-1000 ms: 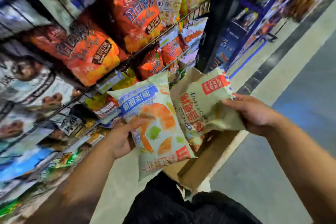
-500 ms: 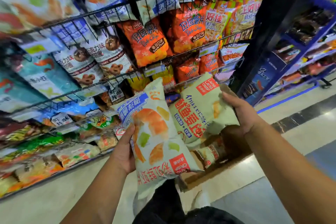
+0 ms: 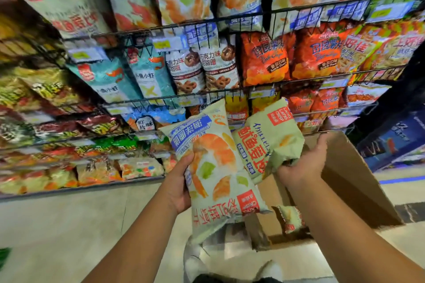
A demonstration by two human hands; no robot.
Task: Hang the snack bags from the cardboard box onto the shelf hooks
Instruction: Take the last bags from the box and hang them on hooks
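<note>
Left hand (image 3: 179, 181) grasps the side edge of a pale-green, prawn-printed foil snack bag (image 3: 216, 174). Right hand (image 3: 303, 165) clutches a second pale-green crisp bag (image 3: 259, 145) by its crumpled end, above the brown cardboard box (image 3: 349, 179). Beyond both is the black wire shelf (image 3: 207, 27). The bags are probably light, puffy and crushable, so hold them by the top seam.

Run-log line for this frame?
left hand: grips pale shrimp-print snack bag; right hand: grips pale green red-lettered snack bag; brown cardboard box: open, beside right hand; status: neither bag hung
</note>
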